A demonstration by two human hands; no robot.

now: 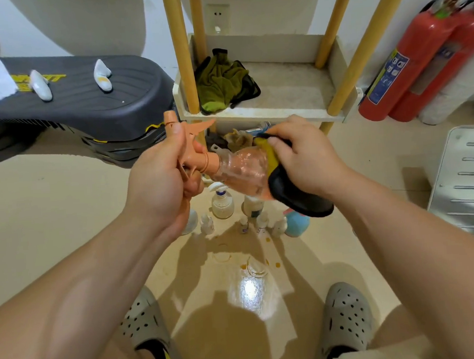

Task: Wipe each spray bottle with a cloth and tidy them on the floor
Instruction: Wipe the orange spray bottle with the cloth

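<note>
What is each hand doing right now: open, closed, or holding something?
Left hand: grips the pink spray bottle by its orange trigger head.
Right hand: holds the black-and-yellow cloth against the bottle.

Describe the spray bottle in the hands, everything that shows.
The spray bottle has a clear, pink-tinted plastic body and a peach-orange trigger head with a collar. It is held in the air, tilted nearly sideways, head to the left. The left hand grips the trigger head; the right hand holds a black-and-yellow cloth against its base end.
</note>
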